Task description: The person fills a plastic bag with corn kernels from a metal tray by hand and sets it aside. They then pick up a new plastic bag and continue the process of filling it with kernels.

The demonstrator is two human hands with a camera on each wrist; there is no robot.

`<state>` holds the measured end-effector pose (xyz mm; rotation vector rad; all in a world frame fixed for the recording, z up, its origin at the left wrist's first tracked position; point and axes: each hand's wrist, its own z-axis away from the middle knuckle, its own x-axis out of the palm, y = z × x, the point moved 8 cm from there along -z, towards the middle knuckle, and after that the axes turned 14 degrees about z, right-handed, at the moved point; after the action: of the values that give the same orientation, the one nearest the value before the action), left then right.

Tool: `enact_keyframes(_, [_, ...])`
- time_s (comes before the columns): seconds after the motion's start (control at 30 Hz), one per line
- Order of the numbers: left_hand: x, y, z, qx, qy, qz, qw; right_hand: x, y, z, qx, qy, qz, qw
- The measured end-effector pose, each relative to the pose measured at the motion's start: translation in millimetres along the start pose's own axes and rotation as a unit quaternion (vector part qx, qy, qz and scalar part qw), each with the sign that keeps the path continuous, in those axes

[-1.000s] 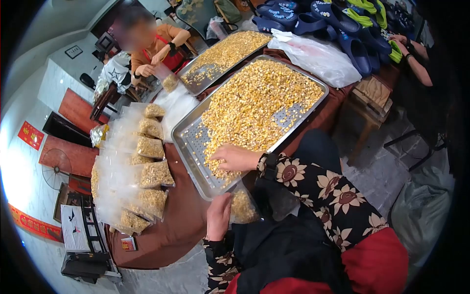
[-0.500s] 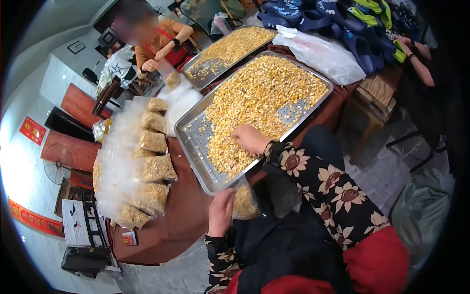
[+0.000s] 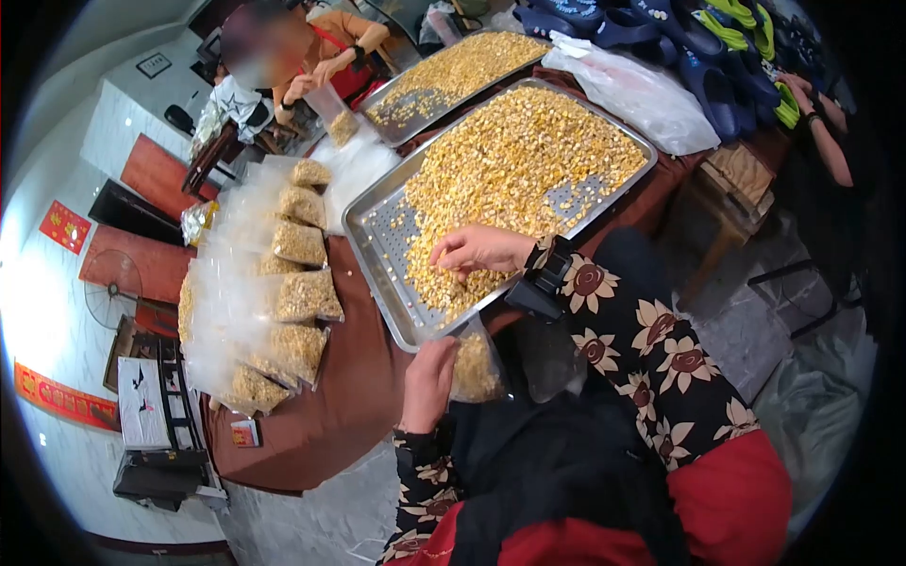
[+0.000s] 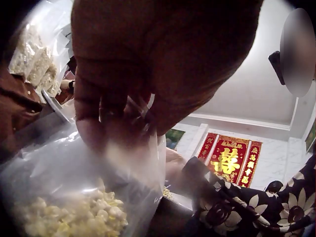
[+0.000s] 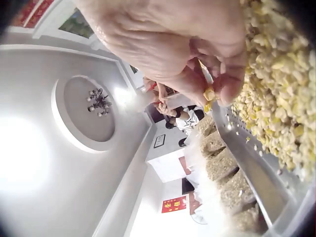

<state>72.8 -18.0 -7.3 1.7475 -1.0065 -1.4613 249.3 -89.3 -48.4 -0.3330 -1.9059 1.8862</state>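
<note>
In the head view my left hand (image 3: pixel 429 385) pinches the top of a clear plastic bag (image 3: pixel 475 370) partly filled with yellow corn kernels, below the near corner of a perforated metal tray (image 3: pixel 379 253). The left wrist view shows the bag's film between the fingers and thumb, with kernels (image 4: pixel 81 215) at the bottom. My right hand (image 3: pixel 486 247) is over the heap of corn (image 3: pixel 519 156) in the tray. Its thumb and fingers are bent together, and in the right wrist view a few kernels (image 5: pixel 209 94) show between their tips.
Several filled bags (image 3: pixel 307 297) lie in rows left of the tray on a brown cloth (image 3: pixel 349 406). Behind stands a second corn tray (image 3: pixel 406 127), where another person (image 3: pixel 330 47) holds a bag. Dark blue slippers (image 3: pixel 708 94) and a white plastic bag (image 3: pixel 632 94) are at the back right.
My right hand has moved from the tray's near corner into the corn heap, and its thumb and fingers now close on kernels. The left hand still holds the bag; the head view has shifted slightly.
</note>
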Motion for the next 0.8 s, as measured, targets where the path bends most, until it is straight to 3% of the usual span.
enact_keyframes(0.2, [0, -1, 1, 0.026, 0.012, -0.013, 1.000, 63, -19, 12, -0.043, -0.120, 0.194, 0.973])
enact_keyframes(0.27, [-2, 0, 1, 0.039, 0.023, -0.007, 0.999, 78, -10, 13, -0.040, -0.178, 0.303, 0.935])
enact_keyframes(0.3, [-3, 0, 1, 0.041, 0.025, -0.011, 0.999, 80, -15, 16, -0.083, -0.170, 0.370, 0.910])
enact_keyframes(0.4, [-4, 7, 0, 0.072, 0.023, -0.021, 0.997, 86, -14, 17, -0.102, -0.168, 0.450, 0.871])
enact_keyframes(0.5, [0, 6, 0, 0.040, 0.008, -0.023, 0.999, 91, -23, 23, -0.117, -0.139, 0.497, 0.848])
enact_keyframes(0.6, [-1, 6, 0, 0.045, 0.014, -0.022, 0.999, 89, -26, 22, -0.179, -0.059, 0.498, 0.846])
enact_keyframes(0.8, [-2, 0, 2, 0.012, 0.011, -0.012, 1.000, 51, -38, 15, -0.139, 0.026, 0.394, 0.908])
